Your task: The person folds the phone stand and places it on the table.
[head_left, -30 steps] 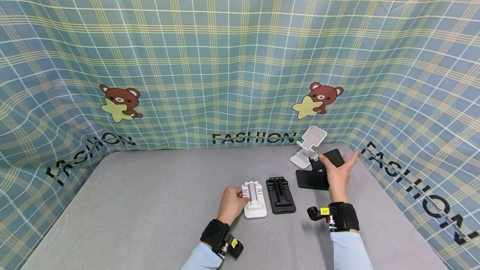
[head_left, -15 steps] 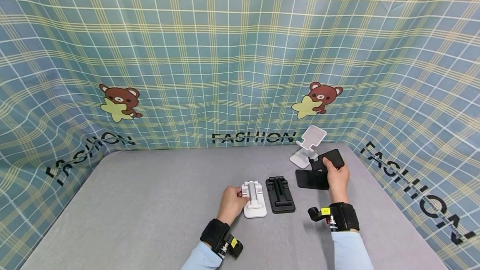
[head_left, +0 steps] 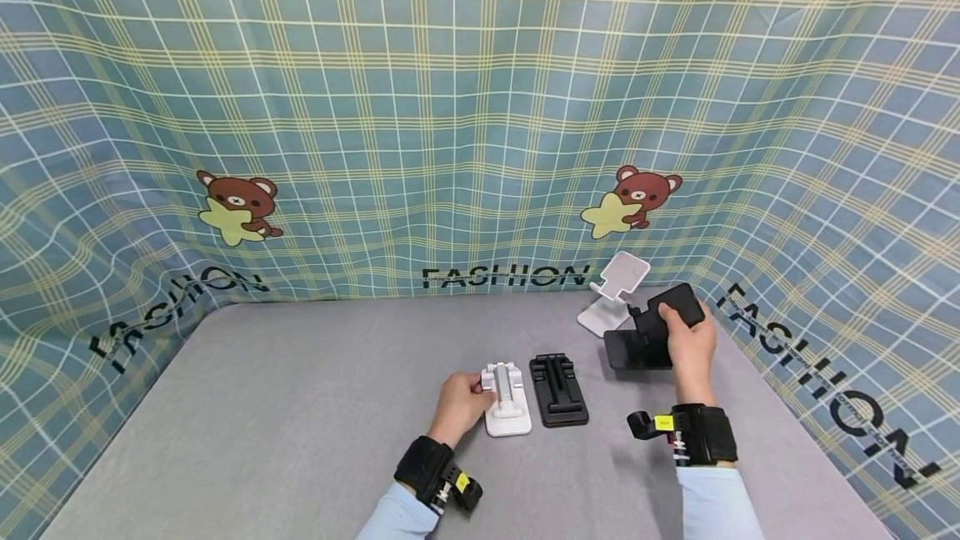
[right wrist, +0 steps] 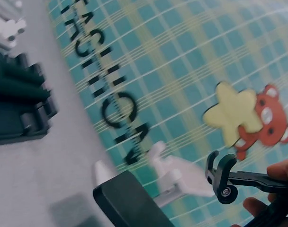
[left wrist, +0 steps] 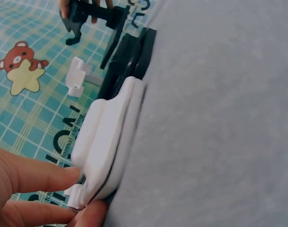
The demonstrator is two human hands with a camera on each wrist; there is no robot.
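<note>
My left hand [head_left: 456, 407] pinches the near-left side of a white folded phone stand [head_left: 508, 402] lying on the grey table. In the left wrist view its fingertips [left wrist: 68, 178] press against the near end of that stand. Over at the right, my right hand [head_left: 692, 357] grips the upper plate of a black unfolded phone stand [head_left: 678, 300], thumb across the front. The stand's base plate [head_left: 626, 350] hangs below, partly behind the hand. From the right wrist, its black hooked bracket [right wrist: 224, 177] shows beside the fingers.
A black folded phone stand [head_left: 559, 394] lies just right of the white folded one. Behind the held black stand, a white unfolded phone stand [head_left: 624, 275] stands near the back edge. A checked curtain [head_left: 480, 148] surrounds the table [head_left: 300, 415] at the back and sides.
My right hand has closed its spread fingers on the black unfolded stand's plate, then moved it right and slightly up. My left hand stays at the white folded stand.
</note>
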